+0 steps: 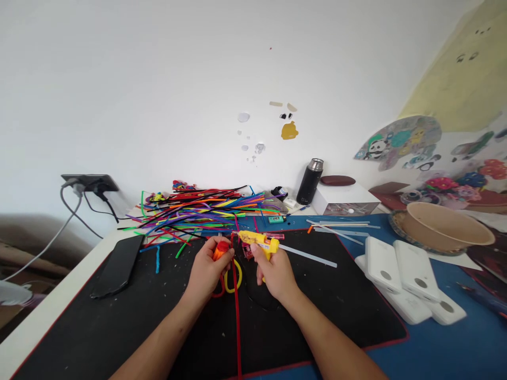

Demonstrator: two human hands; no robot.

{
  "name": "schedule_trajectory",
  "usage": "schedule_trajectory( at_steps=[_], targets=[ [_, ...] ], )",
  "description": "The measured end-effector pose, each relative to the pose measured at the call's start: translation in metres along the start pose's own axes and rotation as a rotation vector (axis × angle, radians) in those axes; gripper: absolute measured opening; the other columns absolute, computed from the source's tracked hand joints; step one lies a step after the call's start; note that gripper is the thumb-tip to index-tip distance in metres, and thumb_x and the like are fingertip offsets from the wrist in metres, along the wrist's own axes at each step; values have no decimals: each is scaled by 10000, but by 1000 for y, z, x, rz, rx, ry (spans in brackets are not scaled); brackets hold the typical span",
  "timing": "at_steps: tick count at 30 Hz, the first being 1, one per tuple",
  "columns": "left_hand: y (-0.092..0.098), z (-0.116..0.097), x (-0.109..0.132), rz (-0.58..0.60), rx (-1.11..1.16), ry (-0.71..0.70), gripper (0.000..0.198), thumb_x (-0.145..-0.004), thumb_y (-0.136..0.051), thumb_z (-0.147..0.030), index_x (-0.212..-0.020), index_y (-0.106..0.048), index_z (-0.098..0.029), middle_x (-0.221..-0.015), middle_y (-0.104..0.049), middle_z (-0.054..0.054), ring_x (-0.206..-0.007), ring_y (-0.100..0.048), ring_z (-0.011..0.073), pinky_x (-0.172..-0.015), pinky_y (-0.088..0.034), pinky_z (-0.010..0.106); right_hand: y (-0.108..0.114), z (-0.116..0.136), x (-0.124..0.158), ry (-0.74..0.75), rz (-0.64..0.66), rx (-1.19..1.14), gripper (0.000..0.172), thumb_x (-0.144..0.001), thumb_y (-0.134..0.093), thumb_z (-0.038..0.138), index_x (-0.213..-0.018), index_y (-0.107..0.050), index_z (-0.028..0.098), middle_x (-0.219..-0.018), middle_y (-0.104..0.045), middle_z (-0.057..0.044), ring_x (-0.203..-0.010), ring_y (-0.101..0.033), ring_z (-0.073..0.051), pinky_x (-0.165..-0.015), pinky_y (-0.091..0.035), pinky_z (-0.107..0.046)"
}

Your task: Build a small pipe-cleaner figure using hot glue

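Above the black mat, my left hand is closed on a small orange and red piece. My right hand grips a yellow glue gun, its nozzle pointing left toward that piece. A pale glue stick sticks out behind the gun. Between the hands a long red strip runs down to the bottom edge of the view. Scissors with a yellow and a red handle loop lie on the mat, partly behind my left hand.
Many coloured pipe cleaners are heaped at the back. A black phone lies left. Behind stand a black bottle and a white box. White power banks and a beige bowl are on the right.
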State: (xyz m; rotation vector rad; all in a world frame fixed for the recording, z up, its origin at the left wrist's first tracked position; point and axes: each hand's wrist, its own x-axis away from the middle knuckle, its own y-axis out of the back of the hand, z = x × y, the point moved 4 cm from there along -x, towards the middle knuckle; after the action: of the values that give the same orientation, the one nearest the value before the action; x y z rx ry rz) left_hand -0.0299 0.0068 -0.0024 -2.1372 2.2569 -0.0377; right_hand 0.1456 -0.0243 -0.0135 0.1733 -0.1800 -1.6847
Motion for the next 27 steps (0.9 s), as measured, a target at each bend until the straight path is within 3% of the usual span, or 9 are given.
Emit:
schedule_trajectory(
  at_steps=[14, 27],
  targets=[
    [-2, 1, -2, 20, 297, 110, 435, -649, -911, -325, -938, -613, -196, -627, -550, -89, -445, -467, 62, -383, -309, 155, -1, 0, -1, -13, 19, 21, 602, -956, -486, 745, -670, -560, 221, -359, -492, 41, -324, -523, -137, -403, -379, -220],
    [-2, 1, -1, 40, 291, 116, 408, -658, -909, -318, -916, -619, -191, -623, -538, -94, -448, -470, 56, -382, -318, 152, -1, 1, 0, -10, 12, 0, 575, -962, -506, 713, -670, -557, 220, -356, -481, 51, -318, -517, -134, -395, -361, -220]
  ],
)
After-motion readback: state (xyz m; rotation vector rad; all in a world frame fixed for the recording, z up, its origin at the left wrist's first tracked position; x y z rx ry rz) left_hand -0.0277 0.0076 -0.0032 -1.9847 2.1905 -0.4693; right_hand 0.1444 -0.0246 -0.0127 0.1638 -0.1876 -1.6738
